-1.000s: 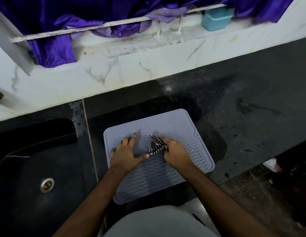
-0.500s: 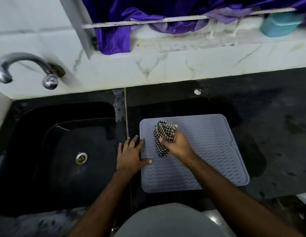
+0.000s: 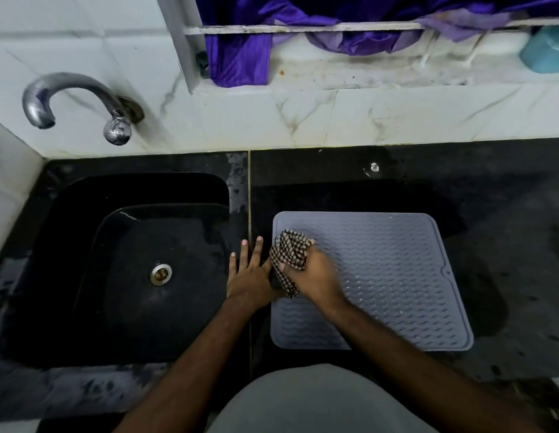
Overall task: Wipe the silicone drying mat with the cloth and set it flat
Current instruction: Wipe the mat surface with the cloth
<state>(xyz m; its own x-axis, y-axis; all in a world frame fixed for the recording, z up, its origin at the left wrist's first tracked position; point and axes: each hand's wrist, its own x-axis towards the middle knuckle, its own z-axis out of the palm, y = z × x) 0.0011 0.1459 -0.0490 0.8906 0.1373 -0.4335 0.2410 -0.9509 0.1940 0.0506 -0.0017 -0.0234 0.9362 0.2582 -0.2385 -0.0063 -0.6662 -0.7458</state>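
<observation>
Grey silicone, ridged in wavy rows, makes up the 1 drying mat (image 3: pixel 396 276) lying flat on the black stone counter (image 3: pixel 490 198), just right of the seam beside the sink (image 3: pixel 68 276). Its near-left part is hidden under the right forearm, and the left edge is partly covered by the cloth (image 3: pixel 289 257) and both hands, so how that edge sits cannot be made out.

Visible are 2 hands, 1 cloth, 1 mat, 1 sink with 1 drain, and 1 metal tap (image 3: pixel 68 98) on the marble wall. A teal container (image 3: pixel 546 51) on the ledge is cut off at the right border, and the purple fabric (image 3: pixel 240 57) runs out of the top of the view.

The right hand (image 3: pixel 315 273) has its fingers curled round the bunched checked cloth, pressing it onto the mat's upper-left area; the wad sticks out past the knuckles toward the mat's far-left corner and trails down below the thumb side. The left hand (image 3: pixel 250 276) lies flat with fingers straight and spread on the counter, right against the mat's left edge and touching the right hand; its thumb is hidden by the cloth, and it holds nothing that shows.
</observation>
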